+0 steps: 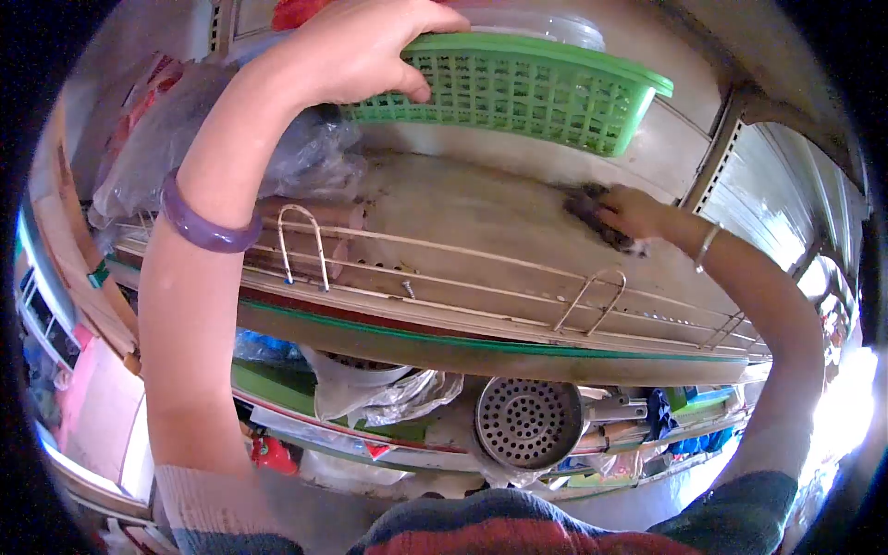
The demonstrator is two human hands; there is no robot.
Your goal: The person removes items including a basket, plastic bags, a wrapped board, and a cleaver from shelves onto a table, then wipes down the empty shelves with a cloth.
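Left hand: the green basket is gripped by its rim and held above the shelf.
Right hand: a dark crumpled cloth is grasped and held against the shelf surface.
Wire rail: is fixed along the shelf's front edge.
Plastic bags: are heaped at the shelf's left end.
Perforated pan: is seen below.

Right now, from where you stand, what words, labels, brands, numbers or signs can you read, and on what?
No text can be read.
Plastic bag: red patches, too blurred to make out.
Green basket: no lettering visible.
Lower shelf: any print is too small or blurred.
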